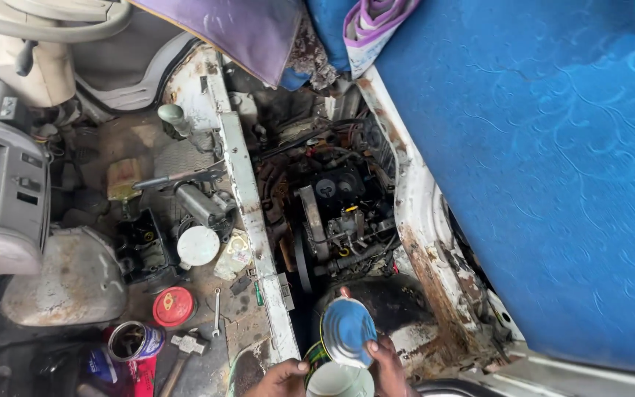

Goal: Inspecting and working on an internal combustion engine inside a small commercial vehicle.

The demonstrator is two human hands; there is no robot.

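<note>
Tin [337,376] gripped by left hand [282,380] at rim; lid [348,332] pinched by right hand [389,365] fingers — likely heavy, slippery, sharp-edged — best held low.

Soft even daylight, dim engine bay [332,213], sharp focus, slight edge distortion

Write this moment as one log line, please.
left hand: grips white can | right hand: holds its bent-up lid | ahead: open engine bay | floor left: red cap, hammer
</note>
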